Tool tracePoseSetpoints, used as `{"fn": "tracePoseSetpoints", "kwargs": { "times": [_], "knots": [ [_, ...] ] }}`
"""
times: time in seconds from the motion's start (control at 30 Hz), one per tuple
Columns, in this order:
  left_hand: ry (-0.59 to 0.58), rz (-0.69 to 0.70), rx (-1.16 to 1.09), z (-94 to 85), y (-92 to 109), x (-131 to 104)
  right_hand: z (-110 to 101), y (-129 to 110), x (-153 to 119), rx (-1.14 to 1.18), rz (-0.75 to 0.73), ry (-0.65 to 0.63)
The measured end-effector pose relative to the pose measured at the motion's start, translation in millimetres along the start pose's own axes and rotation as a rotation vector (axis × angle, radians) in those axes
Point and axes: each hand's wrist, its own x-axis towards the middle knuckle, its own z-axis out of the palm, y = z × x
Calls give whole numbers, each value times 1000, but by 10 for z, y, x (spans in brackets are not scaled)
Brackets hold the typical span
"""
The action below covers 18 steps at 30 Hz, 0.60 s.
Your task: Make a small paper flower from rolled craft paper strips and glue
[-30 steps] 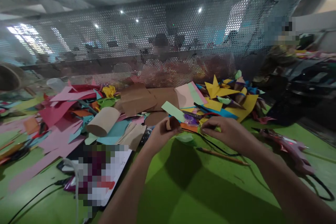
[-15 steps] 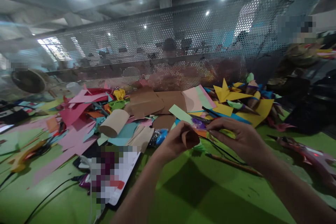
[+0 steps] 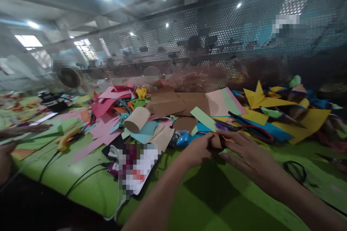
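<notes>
Nearest, a green tabletop [image 3: 206, 205] is crossed by both forearms. Just beyond, a small brown paper piece [image 3: 217, 141] is pinched between the two hands, held just above the tabletop: the left hand [image 3: 197, 149] is closed around its left side, and the right hand [image 3: 244, 151] is curled against its right side, fingers [image 3: 230, 138] laid over its top. To the right, a black cord loop [image 3: 295, 169] is seen lying flat. Behind the hands, red-handled scissors [image 3: 255, 131] rest on blue paper. Further left, a brown paper roll [image 3: 137, 120] lies among pink and teal scraps. Farthest back, yellow paper shapes [image 3: 257, 97] and brown sheets [image 3: 168, 103] are piled before a perforated metal screen [image 3: 217, 36].
</notes>
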Motion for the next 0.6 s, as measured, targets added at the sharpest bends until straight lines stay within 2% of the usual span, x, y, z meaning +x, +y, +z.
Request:
{"fn": "tracePoseSetpoints", "kwargs": {
  "times": [0.2,0.27,0.37,0.4,0.43,0.53,0.6],
  "knots": [
    [-20,-69,364,-78,41,-10,242,246,-23,-36,-73,207],
    [-69,-44,474,-125,77,-36,311,256,-25,-43,-76,220],
    [-147,63,600,-260,128,-141,369,195,-31,-44,-77,179],
    [-105,82,630,-323,138,-200,378,165,-33,-56,-77,172],
    [-15,67,654,-392,140,-268,386,135,-35,-79,-78,173],
    [260,-114,782,-597,96,-508,406,66,-42,-164,-111,145],
    [331,-214,901,-699,27,-664,415,42,-48,-189,-125,69]
  ]
}}
